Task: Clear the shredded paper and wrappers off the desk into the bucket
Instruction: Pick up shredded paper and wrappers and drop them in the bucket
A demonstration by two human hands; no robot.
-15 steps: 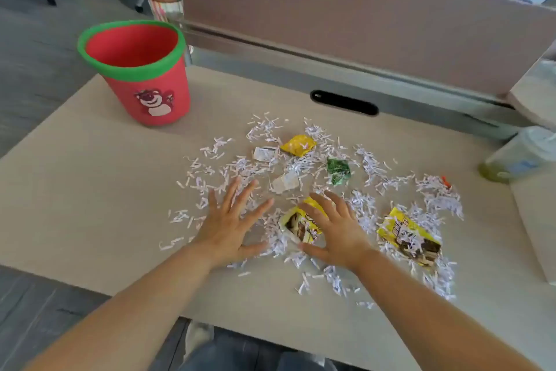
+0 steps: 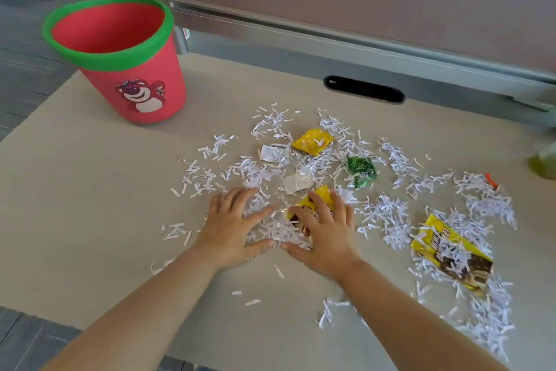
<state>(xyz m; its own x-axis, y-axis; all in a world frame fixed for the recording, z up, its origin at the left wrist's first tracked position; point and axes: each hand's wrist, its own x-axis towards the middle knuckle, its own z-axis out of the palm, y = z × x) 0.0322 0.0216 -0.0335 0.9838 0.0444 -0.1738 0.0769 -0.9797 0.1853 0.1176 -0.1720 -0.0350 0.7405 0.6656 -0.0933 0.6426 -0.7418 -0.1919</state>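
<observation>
Littering the beige desk (image 2: 90, 190) (bucket (image 2: 120, 70) far-left), shredded paper (image 2: 276, 229) lies between both spread hands' loose grips.

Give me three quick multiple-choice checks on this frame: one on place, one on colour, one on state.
1. Where is the bucket?
A. far left of the desk
B. on the floor
C. beside the right hand

2. What colour is the bucket's rim?
A. yellow
B. green
C. white

3. What are the hands doing?
A. lifting the bucket
B. resting apart at the desk edges
C. flat on the desk, cupping shredded paper between them

Answers: 1 A, it stands on the desktop up and left of the mess. 2 B, a green band tops the red wall. 3 C, the left hand and right hand bracket a pile, the right over a yellow wrapper.
</observation>
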